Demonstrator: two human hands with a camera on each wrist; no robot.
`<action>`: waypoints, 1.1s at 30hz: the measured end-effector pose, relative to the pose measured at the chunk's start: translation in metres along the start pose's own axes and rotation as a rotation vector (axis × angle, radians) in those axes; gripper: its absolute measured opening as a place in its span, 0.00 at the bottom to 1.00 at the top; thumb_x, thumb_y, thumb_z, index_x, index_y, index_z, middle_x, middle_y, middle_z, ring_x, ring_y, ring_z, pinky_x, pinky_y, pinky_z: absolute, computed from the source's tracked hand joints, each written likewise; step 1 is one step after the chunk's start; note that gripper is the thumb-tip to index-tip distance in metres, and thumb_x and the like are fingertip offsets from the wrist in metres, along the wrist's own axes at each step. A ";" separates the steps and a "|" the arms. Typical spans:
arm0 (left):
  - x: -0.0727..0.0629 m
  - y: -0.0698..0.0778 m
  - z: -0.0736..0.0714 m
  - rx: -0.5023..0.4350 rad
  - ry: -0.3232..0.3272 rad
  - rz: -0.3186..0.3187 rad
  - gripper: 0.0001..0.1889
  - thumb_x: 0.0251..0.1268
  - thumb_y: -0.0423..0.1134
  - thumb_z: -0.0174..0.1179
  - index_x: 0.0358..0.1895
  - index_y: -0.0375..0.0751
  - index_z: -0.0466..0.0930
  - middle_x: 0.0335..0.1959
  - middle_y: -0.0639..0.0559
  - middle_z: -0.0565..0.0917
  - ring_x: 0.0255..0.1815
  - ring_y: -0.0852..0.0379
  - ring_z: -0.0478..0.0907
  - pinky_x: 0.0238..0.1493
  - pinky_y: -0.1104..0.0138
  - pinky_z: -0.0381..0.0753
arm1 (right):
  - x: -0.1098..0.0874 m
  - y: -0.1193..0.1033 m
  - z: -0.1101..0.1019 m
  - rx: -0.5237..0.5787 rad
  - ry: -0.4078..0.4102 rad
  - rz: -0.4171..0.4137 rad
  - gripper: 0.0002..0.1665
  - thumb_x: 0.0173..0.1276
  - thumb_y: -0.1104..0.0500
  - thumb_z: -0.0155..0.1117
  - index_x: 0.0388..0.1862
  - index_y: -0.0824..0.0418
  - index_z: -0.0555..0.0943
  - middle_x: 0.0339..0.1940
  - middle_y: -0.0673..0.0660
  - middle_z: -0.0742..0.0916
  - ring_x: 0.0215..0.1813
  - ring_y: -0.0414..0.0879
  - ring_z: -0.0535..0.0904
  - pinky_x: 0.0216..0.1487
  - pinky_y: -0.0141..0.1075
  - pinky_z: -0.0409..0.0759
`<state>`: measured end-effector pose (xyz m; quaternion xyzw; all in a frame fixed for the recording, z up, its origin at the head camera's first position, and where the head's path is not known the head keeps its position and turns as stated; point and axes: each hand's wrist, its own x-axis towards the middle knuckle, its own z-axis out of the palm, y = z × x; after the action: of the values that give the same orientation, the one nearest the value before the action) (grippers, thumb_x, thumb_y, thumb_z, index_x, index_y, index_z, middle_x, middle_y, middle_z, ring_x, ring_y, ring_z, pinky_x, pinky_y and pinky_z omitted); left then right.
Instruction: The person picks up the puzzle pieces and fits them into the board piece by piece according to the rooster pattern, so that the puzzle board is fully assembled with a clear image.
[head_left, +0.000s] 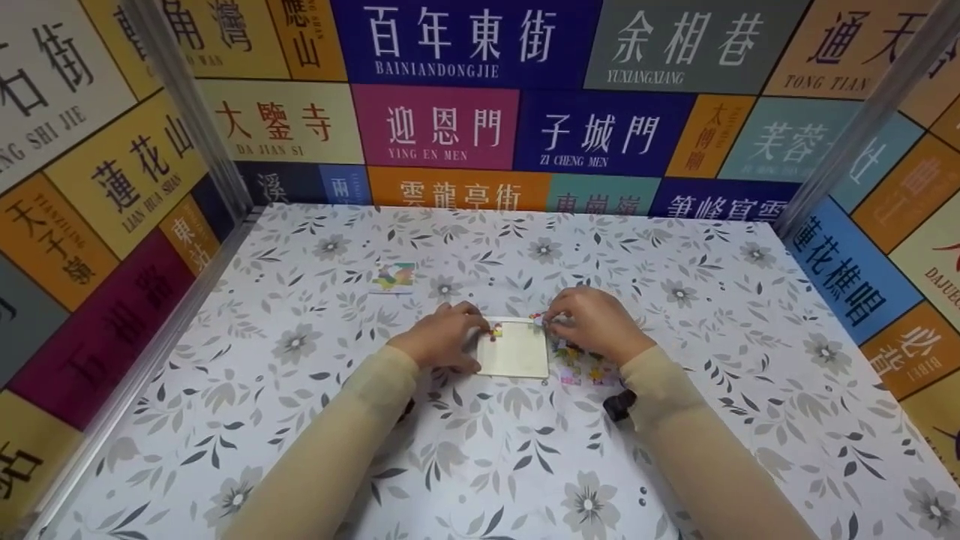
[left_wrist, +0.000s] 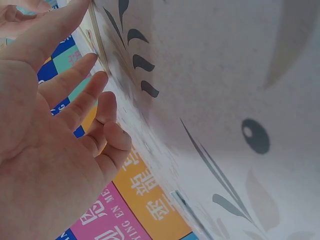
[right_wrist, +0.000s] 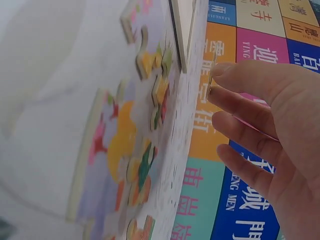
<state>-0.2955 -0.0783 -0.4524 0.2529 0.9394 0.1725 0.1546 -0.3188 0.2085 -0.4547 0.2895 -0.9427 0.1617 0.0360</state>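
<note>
A shallow, cream-coloured puzzle board point(head_left: 517, 358) lies on the table between the hands, with a small colourful puzzle piece point(head_left: 496, 330) in its far left corner. My left hand point(head_left: 446, 335) is at the board's left side, thumb near the close corner and fingertips at the far one. In the left wrist view, those fingers point(left_wrist: 82, 80) are relaxed and reach the board's rim point(left_wrist: 98, 37). My right hand point(head_left: 596, 322) pinches a thin puzzle piece point(head_left: 537, 318) between thumb and fingertips at the board's far right corner; it shows edge-on in the right wrist view.
Loose puzzle pieces point(right_wrist: 117, 145) lie right of the board, partly under my right hand. A square picture card point(head_left: 392, 277) rests farther back on the left. The table point(head_left: 480, 450) has a floral cover and meets sign-printed walls point(head_left: 435, 124) behind and at both sides.
</note>
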 end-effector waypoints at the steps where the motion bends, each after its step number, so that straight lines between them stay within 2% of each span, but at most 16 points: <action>1: 0.000 0.000 0.000 0.001 -0.002 -0.002 0.33 0.57 0.46 0.78 0.68 0.51 0.79 0.73 0.49 0.71 0.71 0.42 0.67 0.71 0.50 0.72 | 0.001 -0.002 0.001 0.000 -0.003 -0.008 0.06 0.68 0.57 0.73 0.42 0.52 0.93 0.46 0.51 0.91 0.53 0.50 0.85 0.57 0.48 0.83; 7: -0.002 0.000 -0.001 0.006 -0.003 -0.022 0.34 0.56 0.46 0.78 0.68 0.52 0.78 0.74 0.49 0.71 0.72 0.42 0.67 0.71 0.50 0.72 | 0.009 -0.011 0.007 0.009 -0.011 -0.036 0.06 0.68 0.58 0.73 0.42 0.52 0.93 0.46 0.51 0.90 0.52 0.49 0.85 0.56 0.47 0.84; 17: 0.000 0.000 0.000 0.028 0.021 0.025 0.34 0.56 0.48 0.78 0.67 0.49 0.79 0.72 0.48 0.73 0.69 0.41 0.68 0.68 0.49 0.74 | 0.014 -0.020 0.009 -0.016 -0.003 -0.053 0.04 0.69 0.56 0.73 0.40 0.50 0.93 0.45 0.49 0.91 0.51 0.49 0.85 0.53 0.46 0.84; 24: 0.003 0.000 0.001 0.030 0.015 0.015 0.34 0.56 0.49 0.78 0.67 0.50 0.79 0.72 0.49 0.73 0.69 0.42 0.68 0.67 0.50 0.74 | 0.019 -0.027 0.013 -0.034 -0.014 -0.079 0.04 0.67 0.57 0.74 0.39 0.50 0.92 0.46 0.50 0.90 0.51 0.50 0.85 0.54 0.47 0.83; 33: 0.002 0.002 0.000 0.012 0.007 -0.008 0.34 0.55 0.48 0.79 0.67 0.51 0.80 0.72 0.50 0.73 0.70 0.42 0.68 0.69 0.50 0.73 | 0.023 -0.033 0.019 -0.044 0.022 -0.134 0.06 0.64 0.60 0.75 0.38 0.51 0.93 0.43 0.49 0.91 0.49 0.50 0.86 0.53 0.46 0.83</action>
<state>-0.2967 -0.0752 -0.4516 0.2494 0.9419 0.1673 0.1505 -0.3193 0.1647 -0.4592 0.3492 -0.9241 0.1412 0.0636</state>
